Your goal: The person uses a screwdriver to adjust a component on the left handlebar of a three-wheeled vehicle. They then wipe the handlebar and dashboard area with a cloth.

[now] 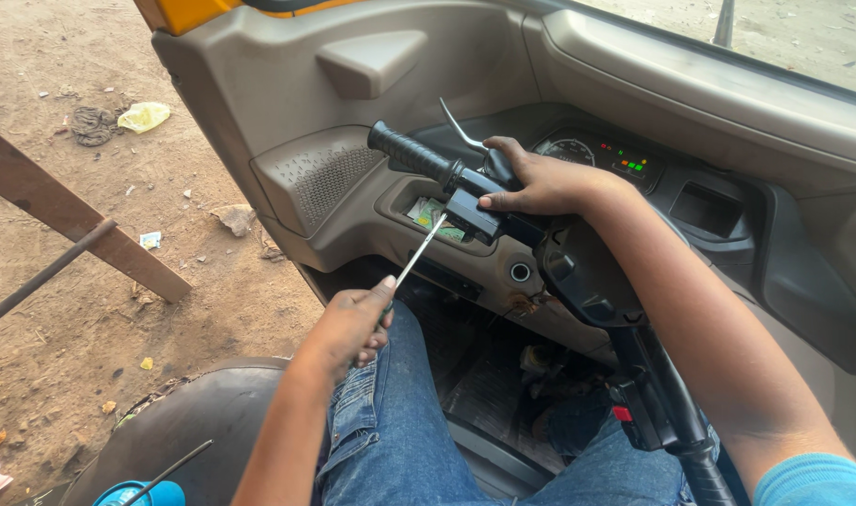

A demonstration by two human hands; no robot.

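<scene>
A dashboard recess (402, 199) held green papers (431, 215), while the left hand (353, 326) gripped a screwdriver (417, 255) angled up to the black switch housing (473, 215), which the right hand (540, 183) clasped beside the handlebar grip (411, 156).

Open gap left of the handlebar grip (411, 154), toward the dirt ground (91, 281). Below it, the dashboard panel (353, 197) blocks close behind the screwdriver (419, 251). Footwell (489, 370) crowded: 2 knees (400, 412), loose parts. Brake lever (461, 129) juts above the switch housing (470, 214).
</scene>
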